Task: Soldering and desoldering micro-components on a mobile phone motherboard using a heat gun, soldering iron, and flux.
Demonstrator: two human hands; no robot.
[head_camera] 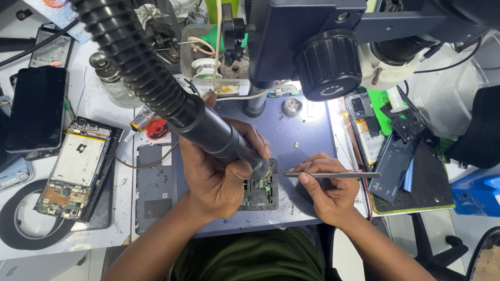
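My left hand (216, 169) grips the dark barrel of a hot-air tool (219, 136) with a ribbed black hose rising to the upper left. Its metal nozzle points down at a small green circuit board (264, 184) clamped in a dark square holder (260, 198) on a blue-grey mat (307, 130). My right hand (328, 187) holds thin metal tweezers (328, 175) level, tips reaching left to the board beside the nozzle.
A microscope head (333, 52) hangs above the mat. At left lie an opened phone with its board bare (78, 166), a dark phone (36, 106) and a grey back cover (153, 187). At right are phone parts (367, 130) and a dark phone back (393, 166).
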